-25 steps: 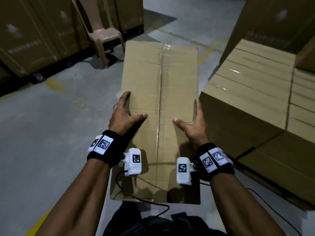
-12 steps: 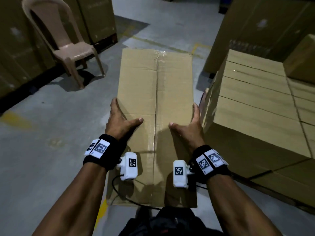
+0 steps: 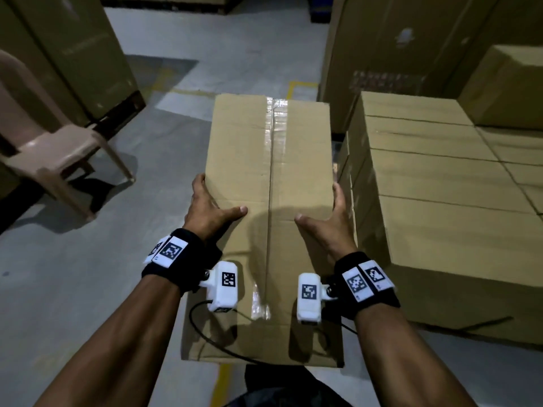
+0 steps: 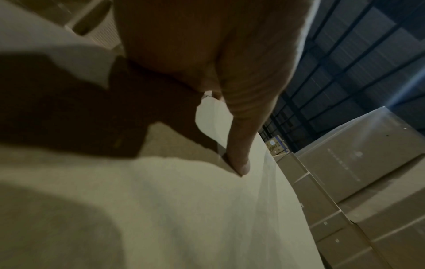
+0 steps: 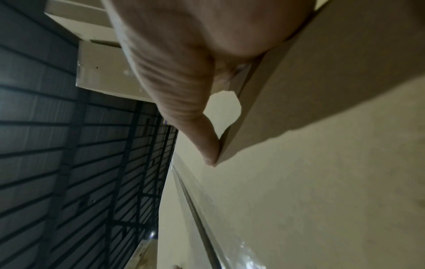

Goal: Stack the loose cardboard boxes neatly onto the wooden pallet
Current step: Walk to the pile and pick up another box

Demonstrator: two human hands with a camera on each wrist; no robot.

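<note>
A long taped cardboard box (image 3: 270, 171) is held level in front of me, off the floor. My left hand (image 3: 205, 210) grips its left edge, thumb lying on top and fingers down the side. My right hand (image 3: 329, 221) grips the right edge the same way. In the left wrist view the thumb (image 4: 239, 145) presses the box top (image 4: 184, 209). In the right wrist view the thumb (image 5: 195, 118) lies on the box top (image 5: 310, 182). A low stack of boxes (image 3: 440, 186) stands just right of the held box. I cannot make out the pallet under the stack.
A plastic chair (image 3: 58, 154) stands on the concrete floor at the left. Tall cartons (image 3: 58, 54) line the left side and a large carton (image 3: 396, 45) rises behind the stack. Another box (image 3: 505, 83) sits on the stack's far right.
The view has swung right: the chair slid left in view and the stack now lies closer beside the held box. Both hands keep the same grip.
</note>
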